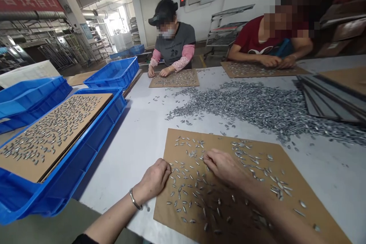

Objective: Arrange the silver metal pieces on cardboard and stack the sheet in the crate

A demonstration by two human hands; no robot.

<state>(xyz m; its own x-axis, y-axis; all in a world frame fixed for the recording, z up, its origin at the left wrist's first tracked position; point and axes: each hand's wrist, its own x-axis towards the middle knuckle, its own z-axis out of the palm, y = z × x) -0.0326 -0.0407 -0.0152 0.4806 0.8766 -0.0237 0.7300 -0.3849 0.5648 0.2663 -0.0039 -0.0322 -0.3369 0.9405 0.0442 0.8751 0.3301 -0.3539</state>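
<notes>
A brown cardboard sheet (206, 141) lies before me on the white table, strewn with small silvery spindle-shaped metal pieces (197, 185). At its left edge rests my left hand (156, 177), a bracelet on the wrist, fingers curled together near the pieces; whatever they hold is hidden. My right hand (221, 164) reaches over the middle of the sheet with thumb and fingers pinched down beside a small cluster. Its fingertips cover whatever is between them. Pieces on the left part lie mostly apart, while those at the right overlap in clumps.
A large heap of the same pieces (243, 101) spreads beyond my sheet. To the left, a blue crate (94, 148) holds stacked cardboard covered with pieces. Two co-workers sit opposite, hands on their own cardboard sheets (174, 80). Dark flat panels (328, 95) lie at the right.
</notes>
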